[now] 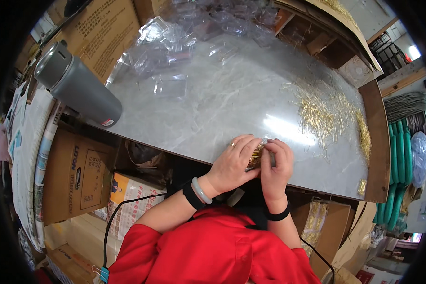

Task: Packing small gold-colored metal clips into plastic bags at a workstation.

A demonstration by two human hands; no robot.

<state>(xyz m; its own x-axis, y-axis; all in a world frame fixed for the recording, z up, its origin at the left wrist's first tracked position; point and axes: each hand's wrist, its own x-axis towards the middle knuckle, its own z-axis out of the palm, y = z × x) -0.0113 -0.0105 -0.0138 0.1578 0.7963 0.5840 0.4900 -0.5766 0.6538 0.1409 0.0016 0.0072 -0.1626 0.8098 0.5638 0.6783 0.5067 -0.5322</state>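
Note:
Near the table's front edge, my left hand (236,161) and my right hand (276,165) are closed together round a small bundle of thin gold pins (255,157). A clear, shiny edge shows at its top, perhaps plastic; fingers hide most of it. To the right of my hands lies a loose heap of gold pins (317,113), spread toward the table's right side. One small clump of gold pins (362,186) rests by the near right corner.
Clear plastic boxes (171,86) pile up at the back of the grey table (208,109). A grey flask (83,87) stands at the left edge. Cardboard boxes (78,175) sit below left. A raised board (377,142) borders the right side. A black cable (128,202) runs by my left arm.

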